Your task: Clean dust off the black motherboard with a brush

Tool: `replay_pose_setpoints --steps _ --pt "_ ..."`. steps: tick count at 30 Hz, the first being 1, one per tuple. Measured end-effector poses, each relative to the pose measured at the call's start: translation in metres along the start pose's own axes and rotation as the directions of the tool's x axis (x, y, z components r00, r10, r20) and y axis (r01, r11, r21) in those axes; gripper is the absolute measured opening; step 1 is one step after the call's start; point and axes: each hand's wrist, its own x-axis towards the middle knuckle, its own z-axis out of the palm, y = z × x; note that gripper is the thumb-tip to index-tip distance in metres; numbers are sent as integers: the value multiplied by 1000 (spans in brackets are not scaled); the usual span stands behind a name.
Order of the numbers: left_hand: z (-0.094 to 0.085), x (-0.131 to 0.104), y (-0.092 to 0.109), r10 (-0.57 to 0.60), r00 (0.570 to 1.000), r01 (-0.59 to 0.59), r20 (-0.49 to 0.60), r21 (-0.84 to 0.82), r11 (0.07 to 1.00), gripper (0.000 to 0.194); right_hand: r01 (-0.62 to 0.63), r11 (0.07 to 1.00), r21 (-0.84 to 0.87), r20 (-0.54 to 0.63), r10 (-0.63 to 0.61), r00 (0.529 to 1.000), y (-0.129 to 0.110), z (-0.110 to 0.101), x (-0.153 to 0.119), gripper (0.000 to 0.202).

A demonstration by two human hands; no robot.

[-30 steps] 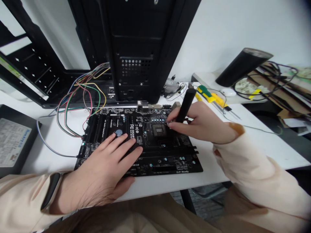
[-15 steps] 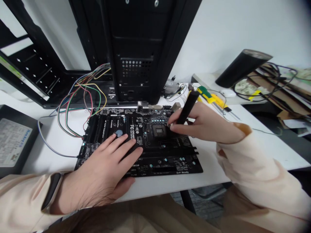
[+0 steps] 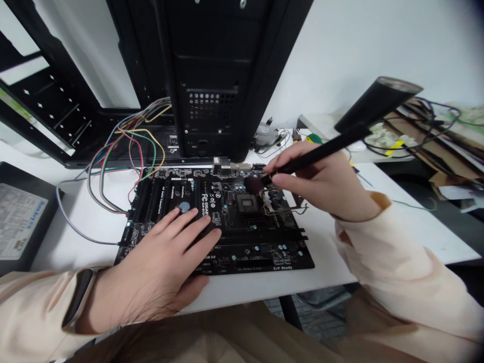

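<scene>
A black motherboard lies flat on the white table. My left hand rests on its left part, fingers spread, beside the round coin battery. In my right hand is a black-handled brush, its handle slanting up to the right. The dark bristles touch or hover just over the board above the CPU socket; which of the two, I cannot tell. To the right of the socket, its metal retention frame stands raised, with a lever reaching toward my wrist. Thin coloured wires run to the board's left edge.
A black computer case stands behind the board. At the left is a power supply. A cooler with a fan, a green-handled tool, a black cylinder, coiled cables and cardboard occupy the back right.
The brush has tilted from nearly upright to leaning right, its bristles now showing above the socket. My right hand has turned, uncovering the metal retention frame. My left hand stays in place.
</scene>
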Motion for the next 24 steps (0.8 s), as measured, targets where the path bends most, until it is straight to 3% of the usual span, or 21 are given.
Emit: replay_pose_setpoints --steps 3,5,8,12,15,19,21,24 --pt "1 0 0 0 1000 0 -14 -2 1000 48 128 991 39 -35 -127 991 -1 10 -1 9" --pt "2 0 1 -2 1000 2 -18 -5 1000 47 218 976 27 49 -219 974 -1 18 -1 7" --pt "3 -1 1 -4 1000 4 -18 -2 1000 46 271 959 -79 172 -255 952 0 22 -1 6" --pt "3 -2 0 -3 1000 3 -18 12 1000 47 202 919 -337 228 -129 965 1 5 2 9" --pt "2 -3 0 -2 1000 2 -15 16 1000 48 71 879 -472 135 -8 991 0 -10 3 10" --pt "2 -2 1 -10 1000 10 -12 14 1000 49 82 942 -326 16 -81 997 -3 -6 2 7" --pt "2 -2 1 -9 1000 9 -9 11 1000 49 142 969 -201 52 -134 990 -3 3 1 2" --pt "1 -1 1 -9 1000 9 -7 8 1000 48 179 967 -184 196 -142 970 1 10 3 4"
